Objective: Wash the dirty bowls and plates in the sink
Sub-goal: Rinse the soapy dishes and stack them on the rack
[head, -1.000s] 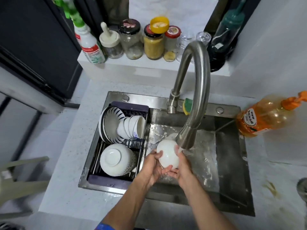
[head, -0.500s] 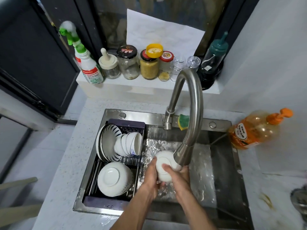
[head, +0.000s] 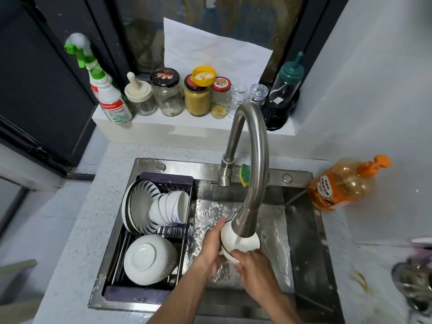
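A small white bowl point(head: 236, 242) sits under the steel faucet point(head: 251, 183), and water runs into it. My left hand point(head: 211, 246) grips its left side. My right hand point(head: 253, 267) holds its near rim from the front. Both hands are over the wet steel sink point(head: 301, 253). In the dark drying rack point(head: 163, 181) at the sink's left stand a striped plate point(head: 138, 204), several small white cups point(head: 173, 206) nested on their sides, and a large white bowl point(head: 148, 259) turned upside down.
An orange pump bottle of dish soap point(head: 339, 185) lies at the sink's right edge. A green-yellow sponge point(head: 245, 174) sits behind the faucet. Several jars point(head: 196, 94) and a spray bottle point(head: 105, 90) line the back ledge. A metal object point(head: 413, 286) is at far right.
The bowl has turned from bottom-up to opening-up under the spout, and my hands shifted round it. The camera has tilted up, so the sink sits lower in view.
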Available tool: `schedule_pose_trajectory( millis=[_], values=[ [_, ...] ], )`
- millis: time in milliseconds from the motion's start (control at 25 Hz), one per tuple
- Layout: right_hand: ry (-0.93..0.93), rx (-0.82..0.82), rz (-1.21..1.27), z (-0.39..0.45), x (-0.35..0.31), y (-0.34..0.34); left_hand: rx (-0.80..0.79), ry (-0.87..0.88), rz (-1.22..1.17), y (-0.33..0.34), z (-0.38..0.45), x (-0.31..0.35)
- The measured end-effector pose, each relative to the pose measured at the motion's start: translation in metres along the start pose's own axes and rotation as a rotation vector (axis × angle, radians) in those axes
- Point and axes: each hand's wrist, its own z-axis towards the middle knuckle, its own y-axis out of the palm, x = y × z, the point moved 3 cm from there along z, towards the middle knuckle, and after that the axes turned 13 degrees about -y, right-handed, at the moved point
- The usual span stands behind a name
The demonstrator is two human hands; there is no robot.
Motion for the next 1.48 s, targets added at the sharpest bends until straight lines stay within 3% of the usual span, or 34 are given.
schedule_pose_trajectory(
  millis=[240,440,840,920,1000,1080,1160,1240,1280,1360,1480],
  values=[
    [-0.024,-0.047,-0.287,-0.007,-0.020,-0.004,0.046,0.044,0.032,-0.003,-0.010,-0.003],
    [0.012,-0.109,-0.256,-0.007,-0.024,-0.009,0.096,0.085,0.013,-0.014,-0.009,-0.010],
    [0.002,-0.020,-0.296,-0.007,-0.027,-0.008,0.192,0.205,-0.005,-0.034,-0.010,-0.015],
    [0.100,0.074,-0.084,0.000,-0.025,0.001,0.174,0.248,0.070,-0.027,-0.015,-0.016],
    [0.344,0.300,0.472,0.007,-0.022,-0.001,0.126,0.345,0.244,-0.015,-0.022,-0.020],
    [0.611,0.534,1.098,0.007,-0.017,0.003,0.160,0.534,0.661,0.001,-0.026,-0.018],
    [0.749,0.650,1.409,-0.001,-0.014,0.006,0.213,0.686,1.098,0.021,-0.023,-0.011],
    [0.815,0.676,1.592,-0.006,-0.014,0.009,0.218,0.527,1.328,0.038,-0.022,0.000],
    [0.829,0.682,1.641,-0.009,-0.012,0.010,0.207,0.407,1.308,0.044,-0.021,0.004],
    [0.800,0.696,1.671,-0.015,-0.005,0.008,0.199,0.280,1.025,0.048,-0.018,0.011],
    [0.698,0.684,1.710,-0.017,-0.001,0.003,0.284,0.272,0.756,0.042,-0.015,0.019]
  ],
)
